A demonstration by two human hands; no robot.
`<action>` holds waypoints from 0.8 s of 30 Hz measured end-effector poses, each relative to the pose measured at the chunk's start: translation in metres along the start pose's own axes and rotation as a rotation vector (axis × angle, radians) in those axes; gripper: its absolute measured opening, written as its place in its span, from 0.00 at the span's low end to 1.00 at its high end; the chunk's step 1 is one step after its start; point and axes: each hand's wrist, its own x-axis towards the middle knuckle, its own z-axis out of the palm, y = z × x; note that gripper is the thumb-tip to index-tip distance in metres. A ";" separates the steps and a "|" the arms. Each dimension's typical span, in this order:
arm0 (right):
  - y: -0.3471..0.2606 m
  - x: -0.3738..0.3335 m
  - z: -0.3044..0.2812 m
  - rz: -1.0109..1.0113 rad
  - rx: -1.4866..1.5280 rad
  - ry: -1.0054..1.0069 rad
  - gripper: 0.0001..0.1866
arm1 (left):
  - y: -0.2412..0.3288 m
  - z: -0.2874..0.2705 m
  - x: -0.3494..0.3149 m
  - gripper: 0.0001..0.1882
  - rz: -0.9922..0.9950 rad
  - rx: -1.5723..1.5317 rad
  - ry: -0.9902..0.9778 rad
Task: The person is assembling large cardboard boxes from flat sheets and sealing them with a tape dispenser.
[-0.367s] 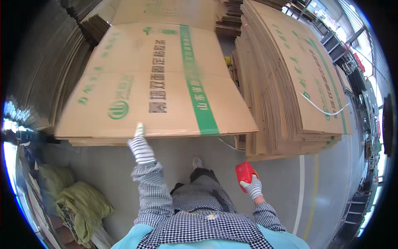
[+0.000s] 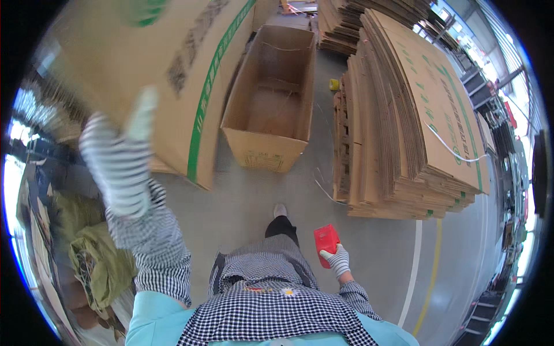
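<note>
My left hand (image 2: pixel 118 158), in a striped glove, is raised at the left and grips the edge of a large flat cardboard sheet with a green stripe (image 2: pixel 173 63), which is lifted and tilted up. My right hand (image 2: pixel 336 259), also gloved, hangs by my hip and holds a red tape dispenser (image 2: pixel 325 237). An open, erected cardboard box (image 2: pixel 271 92) stands on the grey floor ahead of my foot, its inside bare.
A tall stack of flattened cardboard sheets (image 2: pixel 415 127) with a white strap stands at the right. More stacks (image 2: pixel 340 23) lie further back. Green sacks (image 2: pixel 92 254) lie at the lower left. White and yellow floor lines (image 2: pixel 418 277) run at the right.
My left hand has lifted the striped cardboard sheet up and to the left, uncovering the open box behind it. My right hand keeps the red dispenser low.
</note>
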 end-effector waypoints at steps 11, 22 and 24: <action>-0.045 -0.015 -0.031 -0.107 0.028 -0.074 0.42 | 0.067 0.276 -0.208 0.29 0.364 -0.203 -0.604; -0.074 0.051 -0.129 0.067 0.829 -0.144 0.31 | 0.076 0.357 -0.343 0.29 0.371 -0.328 -1.036; -0.109 0.076 -0.149 0.036 0.956 -0.153 0.31 | 0.091 0.355 -0.349 0.34 0.332 -0.537 -1.050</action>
